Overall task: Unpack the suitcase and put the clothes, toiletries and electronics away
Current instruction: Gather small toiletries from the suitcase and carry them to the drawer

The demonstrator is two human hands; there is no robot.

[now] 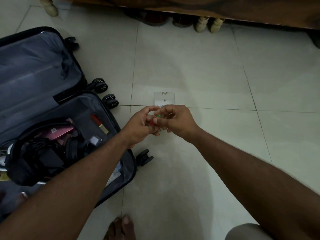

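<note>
Both hands meet over the tiled floor [207,70], a little right of the open suitcase [52,104]. The left hand [140,126] and the right hand [174,121] pinch together a small item [155,119] with a red part and a green part; what it is I cannot tell, because the fingers cover most of it. Just beyond the hands, at 12 o'clock from them, a clear plastic packet [164,98] lies flat on the floor. I judge the step to be sorting one small piece taken from the case, maybe to put it in or take it from this packet. The suitcase lies at 9 o'clock, its near half holding black headphones [72,148], dark cables [39,146] and a pink box [62,131], so much unpacking remains. The next move needs a fine grip, then a reach back at 9 o'clock. The floor is open at 3 o'clock; at 12 o'clock a wooden furniture edge [190,7] with shoes [207,25] under it limits the room, and the case wheels [144,157] stand near the left forearm.
</note>
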